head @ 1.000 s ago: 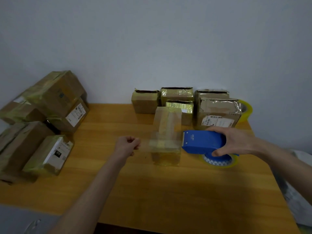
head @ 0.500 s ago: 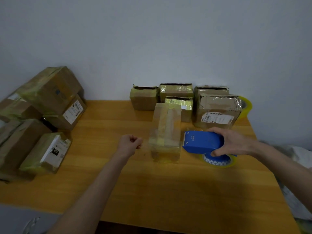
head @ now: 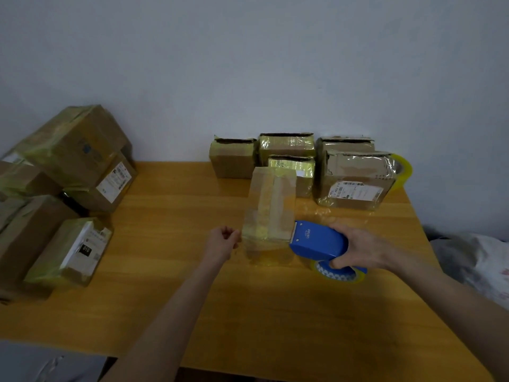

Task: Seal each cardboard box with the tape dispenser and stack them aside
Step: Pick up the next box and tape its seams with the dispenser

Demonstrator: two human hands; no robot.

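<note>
Two hands share one job here. The right hand [head: 360,250] wraps around the blue tape dispenser [head: 316,241], whose toothed edge sits just beside the right side of the cardboard box [head: 271,199] standing mid-table. The left hand [head: 223,241] is curled just off the box's left side. A strip of clear tape [head: 264,238] runs between them across the box's near face. The left fingertips seem to pinch its free end, though the film is too sheer from here to be sure.

The step in hand, as I read it, is laying that band and cutting it. To do it well, keep the strip taut and level and bring it flat against the cardboard before letting go. Rub it down from the middle outward, then tilt the dispenser so the teeth bite clean (a slack strip will wrinkle or stick to itself).

Behind, a back row of boxes [head: 286,146] stands with torn tops, a spare roll [head: 402,169] tucked at its right end. The stack [head: 74,150] of taped boxes sits by the left edge of the table [head: 165,285], well apart.
</note>
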